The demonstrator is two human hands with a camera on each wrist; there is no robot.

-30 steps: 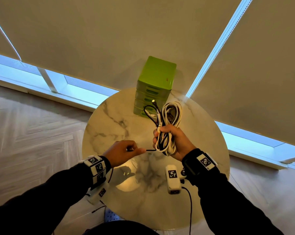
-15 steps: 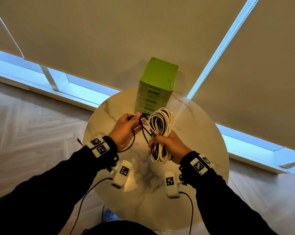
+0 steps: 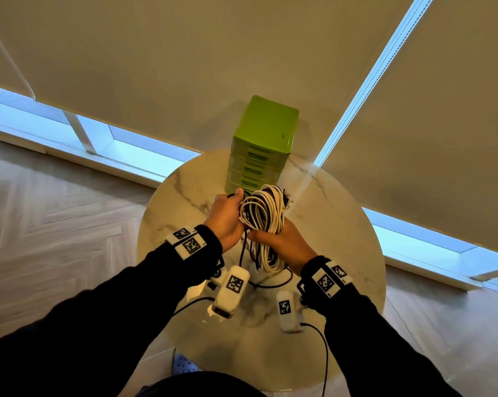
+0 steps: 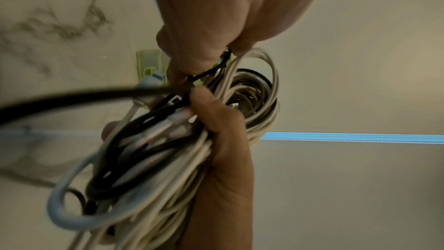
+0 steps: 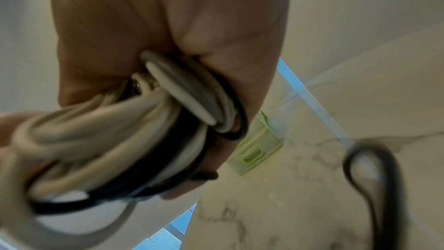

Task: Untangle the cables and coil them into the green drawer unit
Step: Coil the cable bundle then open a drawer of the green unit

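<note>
The right hand point(image 3: 279, 242) clenches a bundle of white and black cables point(image 3: 263, 222), held up as an anchor. Just left of it, the left hand point(image 3: 226, 219) pinches a black cable point(image 4: 72, 100) — likely teasing it free. Beyond both hands stands the green drawer unit point(image 3: 263, 133), drawers closed. No readable writing — only square coded markers on the wrist bands point(image 3: 186, 239).

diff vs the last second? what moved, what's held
The left hand moved from the near left up and across to the cable bundle, and now pinches a black cable at the bundle's top. The right hand kept its grip on the bundle's middle and shifted slightly toward the table's centre. The green drawer unit stayed put, drawers closed.
</note>
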